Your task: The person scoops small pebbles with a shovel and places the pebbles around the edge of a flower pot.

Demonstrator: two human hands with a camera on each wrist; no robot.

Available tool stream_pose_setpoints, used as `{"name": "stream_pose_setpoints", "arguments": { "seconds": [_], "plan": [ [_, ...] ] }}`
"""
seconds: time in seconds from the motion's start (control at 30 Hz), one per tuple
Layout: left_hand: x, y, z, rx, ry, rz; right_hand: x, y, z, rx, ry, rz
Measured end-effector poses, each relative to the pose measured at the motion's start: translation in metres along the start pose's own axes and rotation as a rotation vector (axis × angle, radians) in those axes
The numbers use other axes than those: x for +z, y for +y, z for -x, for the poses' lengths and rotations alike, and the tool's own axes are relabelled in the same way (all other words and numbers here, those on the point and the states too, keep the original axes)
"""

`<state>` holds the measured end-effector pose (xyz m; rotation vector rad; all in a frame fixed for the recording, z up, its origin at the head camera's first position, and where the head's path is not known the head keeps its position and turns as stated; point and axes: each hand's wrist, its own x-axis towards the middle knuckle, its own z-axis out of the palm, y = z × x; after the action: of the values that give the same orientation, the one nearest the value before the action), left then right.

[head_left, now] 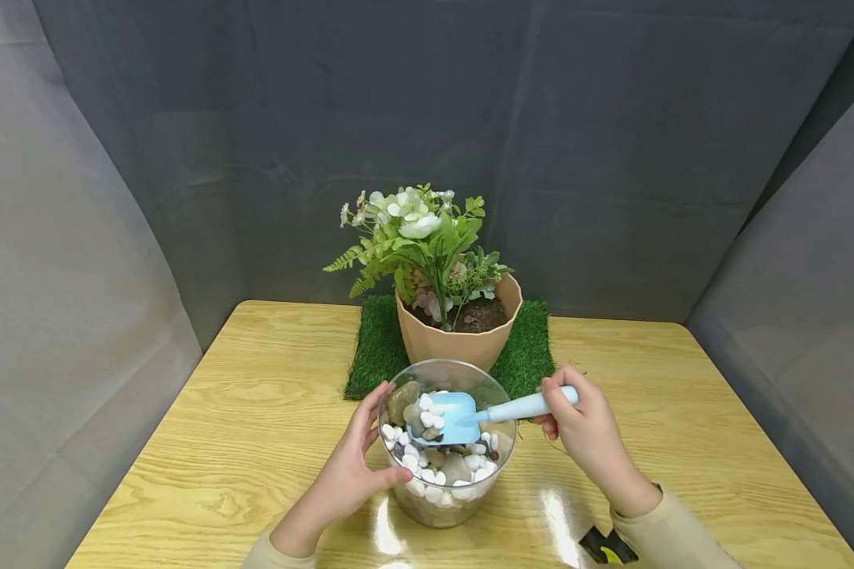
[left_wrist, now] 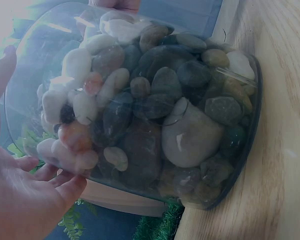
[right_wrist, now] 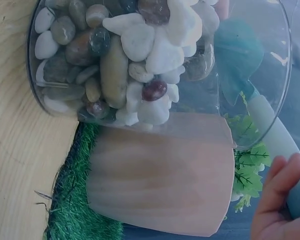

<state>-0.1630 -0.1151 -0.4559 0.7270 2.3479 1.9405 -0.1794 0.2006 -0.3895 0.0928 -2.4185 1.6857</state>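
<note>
Scooping appears to be the step in hand: the right hand (head_left: 585,427) has its fingers clamped on the handle of a pale-blue plastic hand shovel (head_left: 459,419), whose flat-bottomed blade sits inside a clear, round-walled container (head_left: 462,375), below the rim and over a bed of mixed stones, with the handle slanting up and out across the right side. A few small, smooth white pebbles (head_left: 428,412) lie at the front end of the blade; whether its underside touches the stones below cannot be told. The left hand (head_left: 352,474) curls around the container's left side, fingers spread apart against the outer wall and thumb at the near rim, seemingly to steady it on the light wood-grain table (head_left: 648,379). Just behind the container stands a faceted peach-coloured pot (head_left: 448,345) on a green artificial-grass mat (head_left: 379,340), holding dark brown soil (head_left: 485,316) and a leafy plant with white flowers (head_left: 420,225). As a judgement, the next move calls for a level blade, so that the pebbles do not roll off, and a lift high enough to clear the rim, while the left hand's steadying hold keeps the container from tipping
</note>
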Motion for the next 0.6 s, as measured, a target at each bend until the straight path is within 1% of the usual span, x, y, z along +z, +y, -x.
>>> {"name": "stream_pose_setpoints", "arguments": {
  "seconds": [0.23, 0.43, 0.6],
  "plan": [
    [0.000, 0.000, 0.000, -0.007, -0.002, 0.001, 0.000, 0.003, 0.001, 0.028, 0.025, -0.033],
    [0.000, -0.001, 0.001, 0.001, -0.002, -0.004, -0.006, 0.001, 0.001, 0.019, 0.064, -0.045],
    [0.000, -0.001, 0.000, 0.012, 0.003, -0.008, -0.014, -0.007, -0.003, 0.002, 0.086, -0.042]
  ]
}}
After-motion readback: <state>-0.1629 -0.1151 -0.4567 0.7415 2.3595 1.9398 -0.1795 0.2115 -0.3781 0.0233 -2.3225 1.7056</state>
